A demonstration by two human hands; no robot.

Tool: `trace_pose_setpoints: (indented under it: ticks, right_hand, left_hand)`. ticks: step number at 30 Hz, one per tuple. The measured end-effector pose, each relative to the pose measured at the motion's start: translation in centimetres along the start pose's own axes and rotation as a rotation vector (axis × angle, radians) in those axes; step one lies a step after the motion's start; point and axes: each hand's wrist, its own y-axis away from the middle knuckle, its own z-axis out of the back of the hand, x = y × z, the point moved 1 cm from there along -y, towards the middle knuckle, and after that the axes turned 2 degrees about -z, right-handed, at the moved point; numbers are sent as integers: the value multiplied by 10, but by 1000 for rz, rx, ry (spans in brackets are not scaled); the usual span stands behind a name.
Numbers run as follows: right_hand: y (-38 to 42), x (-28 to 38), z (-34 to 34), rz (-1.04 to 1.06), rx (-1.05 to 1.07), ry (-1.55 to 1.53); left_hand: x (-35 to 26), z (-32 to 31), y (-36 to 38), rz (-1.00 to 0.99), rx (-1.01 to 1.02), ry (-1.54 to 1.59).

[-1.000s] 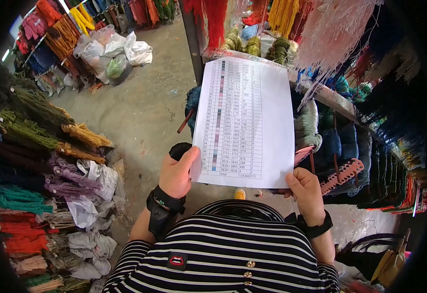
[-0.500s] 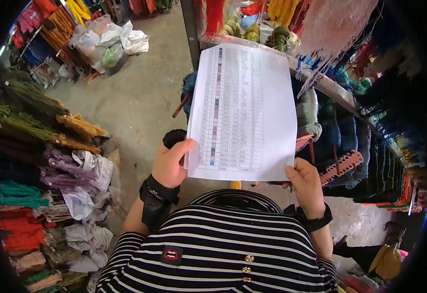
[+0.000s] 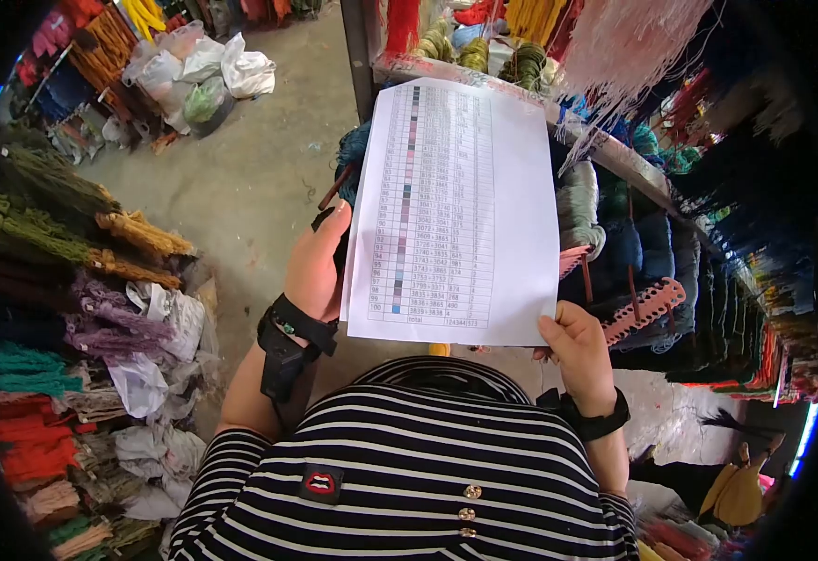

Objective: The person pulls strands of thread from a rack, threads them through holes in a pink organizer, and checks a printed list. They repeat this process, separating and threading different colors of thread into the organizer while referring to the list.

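A stack of printed paper sheets (image 3: 456, 215) is held up in front of me. On the top sheet, a table runs in rows of numbers beside a column of small colour patches, with a total line at the bottom. My right hand (image 3: 579, 351) pinches the lower right corner, thumb on top. At the left edge is my left hand (image 3: 315, 266), its thumb stretched upward alongside the sheets rather than over them. The other left fingers are mostly hidden, and a black band shows near them. An under-sheet peeks out along the left side.
Yarn hanks (image 3: 582, 210) hang on a rack at the right, near a pink perforated strip (image 3: 647, 311). Purple yarn (image 3: 114, 318) and other coloured bundles line the left. White plastic bags (image 3: 245, 70) lie on the concrete floor (image 3: 278, 140) at upper left.
My left thumb has come off the front of the sheets and now points up beside their edge. The right hand keeps its pinch. The whole view has shifted slightly.
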Motion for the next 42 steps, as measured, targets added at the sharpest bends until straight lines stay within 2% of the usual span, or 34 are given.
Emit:
trace_pose_setpoints:
  ticks: [7,10,13,19,22,31,34,42]
  right_hand:
    - [5,-5,4,14,20,2]
    - [7,-8,9,-22,64,-44]
    - [8,-9,9,-18,59,-35]
    - [9,-13,11,-16,35,34]
    - [8,-24,23,-57,111,91]
    - [5,-15,20,-28,-20,137]
    - [4,-5,12,46,-61,-75]
    - [-2,0,13,-26,23,-29]
  left_hand:
    - [1,-2,-4,-6,-31,-115]
    - [-1,-2,0,15,-46,-275]
    - [0,-4,2,-88,-18,-339]
    - [4,-6,9,-112,-48,-405]
    - [5,-3,11,-119,-28,-444]
    - [5,-3,23,-133,-15,-469]
    - [6,-1,25,-120,-10,-456]
    - [5,3,32,-137,18,-467]
